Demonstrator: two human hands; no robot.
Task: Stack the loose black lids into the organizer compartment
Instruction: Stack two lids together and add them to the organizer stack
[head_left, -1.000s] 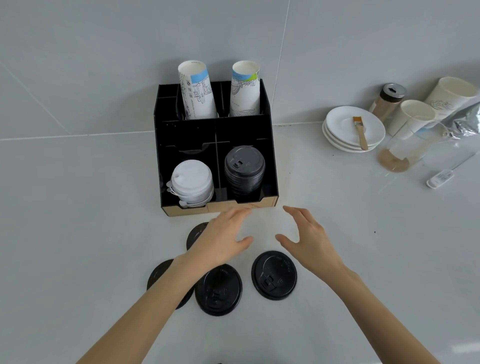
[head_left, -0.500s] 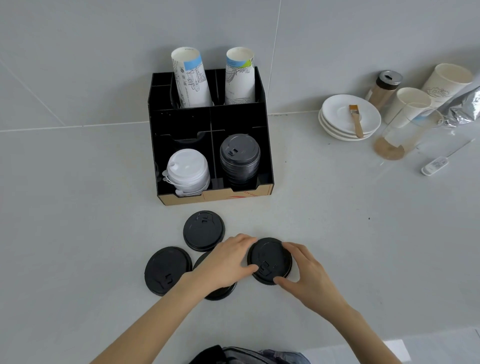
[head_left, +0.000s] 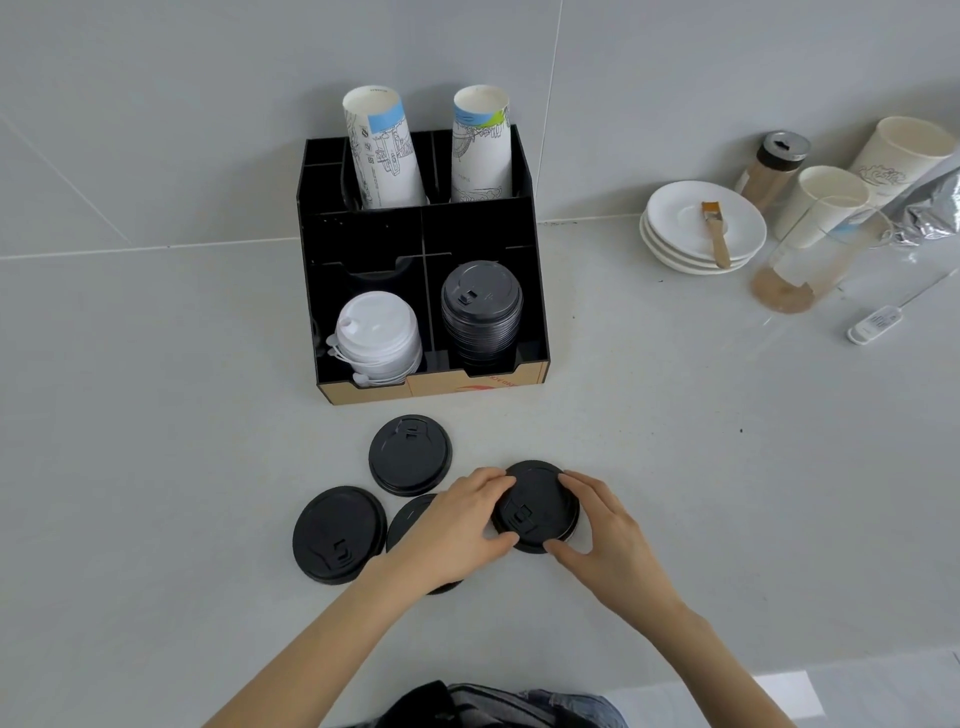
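Observation:
Several loose black lids lie on the grey counter in front of the black organizer (head_left: 530, 218). Both hands pinch the rightmost lid (head_left: 536, 505): my left hand (head_left: 457, 525) grips its left rim, my right hand (head_left: 597, 525) its right rim. Another lid (head_left: 410, 453) lies just behind, one (head_left: 337, 535) at the left, and one (head_left: 408, 519) is mostly hidden under my left hand. The organizer's front right compartment holds a stack of black lids (head_left: 481, 306); the front left holds white lids (head_left: 378, 332).
Two tall paper cup stacks (head_left: 384, 150) stand in the organizer's rear slots. At the right are stacked white saucers (head_left: 670, 234) with a brush, a shaker jar (head_left: 774, 166), paper cups, a clear cup, a foil bag and a small white thermometer (head_left: 878, 325). The counter edge runs along the bottom.
Both hands came down from near the organizer front onto the rightmost lid and now grip its rim from both sides. The view has shifted slightly.

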